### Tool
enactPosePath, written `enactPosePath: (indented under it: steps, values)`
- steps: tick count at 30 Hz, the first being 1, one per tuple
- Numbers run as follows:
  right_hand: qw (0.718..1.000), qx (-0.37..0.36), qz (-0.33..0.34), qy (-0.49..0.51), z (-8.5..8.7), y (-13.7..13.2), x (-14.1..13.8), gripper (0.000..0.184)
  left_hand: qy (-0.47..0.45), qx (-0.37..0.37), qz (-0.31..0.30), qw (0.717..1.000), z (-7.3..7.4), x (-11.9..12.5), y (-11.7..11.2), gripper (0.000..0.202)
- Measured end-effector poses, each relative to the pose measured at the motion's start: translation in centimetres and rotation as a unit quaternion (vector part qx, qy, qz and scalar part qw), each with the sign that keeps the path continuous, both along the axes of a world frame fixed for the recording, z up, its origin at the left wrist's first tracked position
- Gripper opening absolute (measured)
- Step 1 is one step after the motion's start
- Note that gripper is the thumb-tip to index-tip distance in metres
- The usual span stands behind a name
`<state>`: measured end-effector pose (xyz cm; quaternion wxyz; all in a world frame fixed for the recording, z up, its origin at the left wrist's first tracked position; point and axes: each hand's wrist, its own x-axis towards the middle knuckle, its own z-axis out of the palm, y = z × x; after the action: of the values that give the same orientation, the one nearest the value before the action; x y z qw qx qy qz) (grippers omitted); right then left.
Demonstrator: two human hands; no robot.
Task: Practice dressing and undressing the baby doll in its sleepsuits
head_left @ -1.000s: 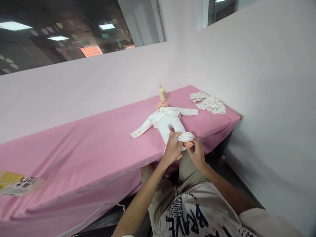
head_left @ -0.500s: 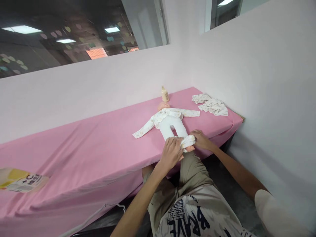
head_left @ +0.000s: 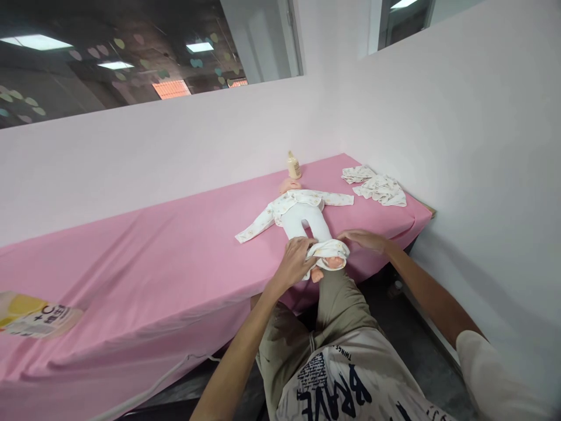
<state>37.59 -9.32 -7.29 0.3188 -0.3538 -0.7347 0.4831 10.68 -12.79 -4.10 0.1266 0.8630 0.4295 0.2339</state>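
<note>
A baby doll (head_left: 304,217) lies on its back on the pink-covered table, its feet at the near edge. It wears a white patterned long-sleeved top with the front spread, and its legs are white. Small patterned baby pants (head_left: 328,249) are bunched around its lower legs, with both feet poking out. My left hand (head_left: 296,262) is closed on the left side of the pants. To their right, my right hand (head_left: 364,239) is stretched out with straightened fingers, the tips close to the cloth; whether they touch it I cannot tell.
A cream bottle (head_left: 294,166) stands beyond the doll's head, by the wall. Patterned baby clothes (head_left: 380,188) lie crumpled at the right end of the table. A package with yellow print (head_left: 39,316) lies far left. White walls border the back and right.
The doll's feet now show more clearly below the pants. My right hand has loosened from the cloth and straightened its fingers. My left hand has shifted slightly left.
</note>
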Motion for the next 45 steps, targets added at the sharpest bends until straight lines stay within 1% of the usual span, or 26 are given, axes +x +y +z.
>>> enactPosePath:
  steps: [2,4,7,9,10,12,15,18,20,22,24,27,29,32,36,38,41,43,45]
  values:
    - [1.0,0.008,-0.018,-0.003,0.2,0.5,-0.6,0.039,-0.005,-0.009,-0.005,1.0,0.2,-0.2,0.2,0.031]
    - [1.0,0.008,0.004,-0.001,0.3,0.6,-1.4,0.032,-0.01,-0.021,-0.013,1.0,0.4,-0.2,0.3,0.03]
    - [0.998,-0.02,0.063,0.001,0.3,0.6,-2.1,0.03,-0.023,-0.042,-0.02,0.999,0.9,0.0,0.3,0.03]
    - [0.997,-0.023,0.068,-0.025,0.3,0.6,-2.2,0.028,-0.035,-0.061,-0.015,0.997,1.3,0.1,0.3,0.033]
    - [0.998,-0.012,0.055,-0.039,0.4,0.7,-2.2,0.027,-0.041,-0.073,-0.012,0.996,1.4,0.0,0.3,0.035]
    - [0.998,0.029,0.002,-0.056,0.5,1.1,-2.2,0.026,-0.051,-0.108,-0.012,0.993,1.5,-0.2,0.3,0.04]
    - [0.992,0.081,-0.082,-0.048,0.8,2.2,-2.6,0.025,-0.09,-0.183,-0.039,0.978,1.6,-0.8,0.2,0.05]
    - [0.989,0.089,-0.114,-0.018,0.6,3.3,-3.4,0.026,-0.172,-0.26,-0.057,0.948,1.7,-1.7,0.0,0.051]
    - [0.989,0.089,-0.116,-0.003,0.1,3.9,-3.7,0.028,-0.218,-0.284,-0.038,0.933,1.9,-2.6,-0.1,0.045]
    - [0.989,0.089,-0.115,-0.003,-0.3,4.1,-3.8,0.029,-0.24,-0.277,0.0,0.93,2.2,-3.7,0.0,0.04]
    - [0.99,0.08,-0.113,-0.007,-0.5,4.2,-3.6,0.031,-0.242,-0.263,0.029,0.933,2.3,-4.7,0.4,0.036]
    - [0.991,0.068,-0.111,-0.01,-0.3,4.1,-3.3,0.033,-0.236,-0.265,0.033,0.935,2.3,-5.9,1.3,0.025]
    - [0.992,0.066,-0.103,-0.014,0.0,4.1,-3.2,0.034,-0.252,-0.263,0.042,0.93,2.1,-6.0,2.1,0.018]
    - [0.995,0.064,-0.079,-0.022,0.3,4.3,-3.3,0.035,-0.317,-0.219,0.095,0.918,1.4,-5.5,3.7,0.012]
    - [0.996,0.053,-0.062,-0.031,0.2,4.6,-3.3,0.034,-0.39,-0.164,0.158,0.892,-0.4,-4.1,5.9,0.01]
    - [0.997,0.052,-0.055,-0.031,0.1,4.8,-3.3,0.033,-0.407,-0.136,0.185,0.884,-1.2,-3.4,6.7,0.009]
    - [0.996,0.068,-0.053,-0.032,-0.1,5.3,-3.5,0.032,-0.397,-0.063,0.233,0.886,-2.0,-2.5,7.4,0.006]
    - [0.995,0.076,-0.051,-0.036,-0.3,5.6,-3.7,0.032,-0.407,-0.053,0.253,0.876,-2.2,-2.0,7.7,0.005]
    - [0.995,0.074,-0.05,-0.041,-0.5,5.8,-3.8,0.031,-0.448,-0.083,0.258,0.852,-2.3,-1.8,8.0,0.005]
